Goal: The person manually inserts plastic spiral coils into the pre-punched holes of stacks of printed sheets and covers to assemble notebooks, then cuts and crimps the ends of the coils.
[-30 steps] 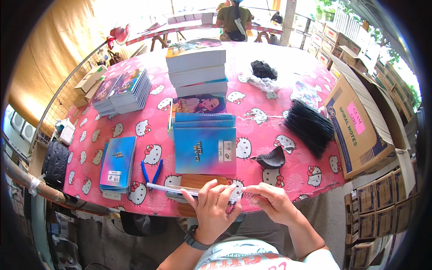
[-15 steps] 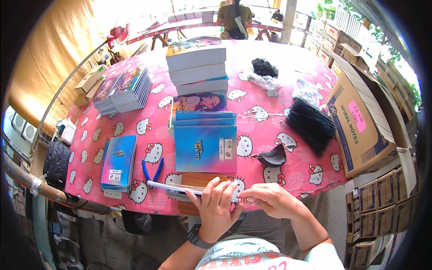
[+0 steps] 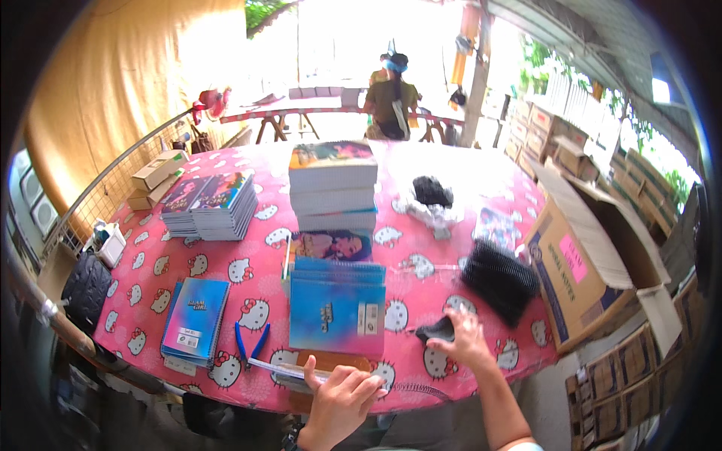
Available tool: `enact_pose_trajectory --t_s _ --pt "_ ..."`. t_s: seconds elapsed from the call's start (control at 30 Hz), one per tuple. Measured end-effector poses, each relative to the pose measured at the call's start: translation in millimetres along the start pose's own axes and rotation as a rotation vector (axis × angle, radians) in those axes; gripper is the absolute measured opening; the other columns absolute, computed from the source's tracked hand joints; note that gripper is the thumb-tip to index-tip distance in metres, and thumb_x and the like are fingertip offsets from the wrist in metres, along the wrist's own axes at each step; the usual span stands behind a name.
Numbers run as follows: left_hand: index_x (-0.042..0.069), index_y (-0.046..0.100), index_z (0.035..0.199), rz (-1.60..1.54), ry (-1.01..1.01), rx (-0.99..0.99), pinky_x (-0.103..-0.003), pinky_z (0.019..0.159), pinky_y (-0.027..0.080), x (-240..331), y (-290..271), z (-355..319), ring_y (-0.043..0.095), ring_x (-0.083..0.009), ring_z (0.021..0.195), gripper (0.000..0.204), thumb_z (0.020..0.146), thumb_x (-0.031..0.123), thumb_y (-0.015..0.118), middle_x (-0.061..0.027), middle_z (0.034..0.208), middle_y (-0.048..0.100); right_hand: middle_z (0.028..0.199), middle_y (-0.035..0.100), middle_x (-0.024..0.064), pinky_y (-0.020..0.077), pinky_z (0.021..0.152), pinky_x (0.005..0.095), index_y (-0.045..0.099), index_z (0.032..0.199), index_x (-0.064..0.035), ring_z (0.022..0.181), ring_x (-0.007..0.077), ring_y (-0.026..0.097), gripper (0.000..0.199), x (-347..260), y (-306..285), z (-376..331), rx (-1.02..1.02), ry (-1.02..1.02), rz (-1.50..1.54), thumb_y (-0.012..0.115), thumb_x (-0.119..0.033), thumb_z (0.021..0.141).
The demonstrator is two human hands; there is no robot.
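Notebook [image 3: 278, 368] at near edge of our pink counter [image 3: 410, 353], edge-on, partly hidden under our left hand [image 3: 340, 397], which clasps it, thumb splayed. Thin coil [image 3: 423, 388], faint, trails right. Curved black piece [image 3: 434, 331], half covered by our right hand [image 3: 464, 343]: fingers spread, can't tell if touching. Ridged black coil bundle [image 3: 500, 282] farther right.

A tan curtain [image 3: 135, 83] hangs at left beside a wire-mesh railing [image 3: 101, 199]. Glaring daylight floods the open far side — a trestle table [image 3: 301, 112] and a post [image 3: 480, 79] stand there — while a roof [image 3: 560, 30] slopes overhead at right.
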State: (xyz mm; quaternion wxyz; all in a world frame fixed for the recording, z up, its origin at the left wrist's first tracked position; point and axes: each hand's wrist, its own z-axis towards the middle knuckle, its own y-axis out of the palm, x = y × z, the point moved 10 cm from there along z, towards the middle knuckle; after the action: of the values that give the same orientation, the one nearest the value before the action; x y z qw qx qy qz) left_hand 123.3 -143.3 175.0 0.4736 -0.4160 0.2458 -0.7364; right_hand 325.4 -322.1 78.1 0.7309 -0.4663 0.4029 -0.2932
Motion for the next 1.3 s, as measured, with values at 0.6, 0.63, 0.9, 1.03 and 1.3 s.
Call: enact_pose_trajectory --t_s 0.6,0.63,0.9,1.03,1.3 --pt "0.024 0.065 0.104 -0.123 -0.074 0.102 -0.057 0.106 0.004 -8.7 -19.9 1.7 0.055 -0.0114 0.105 0.022 0.085 0.034 0.064 0.0097 0.109 0.061 0.124 0.057 0.0132 0.0368 0.100 0.0402 0.061 0.120 -0.0003 0.115 0.0243 0.051 0.063 -130.5 -0.1 -39.1 -0.752 -0.326 1.534 0.065 -0.050 0.081" --pt "0.024 0.065 0.104 -0.086 -0.030 0.078 -0.057 0.106 0.004 -8.3 -18.8 0.7 0.055 -0.0118 0.104 0.023 0.084 0.034 0.065 0.0093 0.108 0.060 0.125 0.057 0.0134 0.0359 0.101 0.0409 0.062 0.119 -0.0009 0.115 0.0247 0.051 0.064 -140.4 -14.5 -39.7 -0.753 -0.410 1.622 0.064 -0.052 0.080" --pt "0.021 0.062 0.109 -0.045 -0.132 0.113 -0.059 0.108 0.004 -31.0 -23.8 -8.3 0.056 -0.0140 0.102 0.041 0.074 0.040 0.073 0.0062 0.096 0.061 0.122 0.056 0.0250 0.0352 0.101 0.0421 0.066 0.111 0.0033 0.116 0.0305 0.050 0.078 -141.4 -22.4 -35.8 -0.705 -0.398 1.556 0.063 -0.064 0.071" --pt "0.020 0.061 0.101 -0.013 -0.126 0.086 -0.058 0.109 0.006 -40.0 -21.3 -13.5 0.058 -0.0135 0.097 0.042 0.068 0.040 0.077 0.0061 0.086 0.061 0.123 0.056 0.0233 0.0379 0.098 0.0389 0.068 0.110 0.0018 0.112 0.0304 0.054 0.067 -141.9 10.1 -23.1 -0.777 -0.379 0.865 0.061 -0.056 0.077" --pt "0.019 0.058 0.109 -0.131 -0.147 0.204 -0.054 0.110 0.005 -49.9 -28.8 -16.9 0.058 -0.0112 0.090 0.051 0.067 0.041 0.077 0.0089 0.085 0.059 0.121 0.058 0.0227 0.0409 0.095 0.0402 0.069 0.108 0.0001 0.108 0.0313 0.056 0.070 -162.5 0.2 -10.0 -0.741 -0.389 0.842 0.059 -0.061 0.076"
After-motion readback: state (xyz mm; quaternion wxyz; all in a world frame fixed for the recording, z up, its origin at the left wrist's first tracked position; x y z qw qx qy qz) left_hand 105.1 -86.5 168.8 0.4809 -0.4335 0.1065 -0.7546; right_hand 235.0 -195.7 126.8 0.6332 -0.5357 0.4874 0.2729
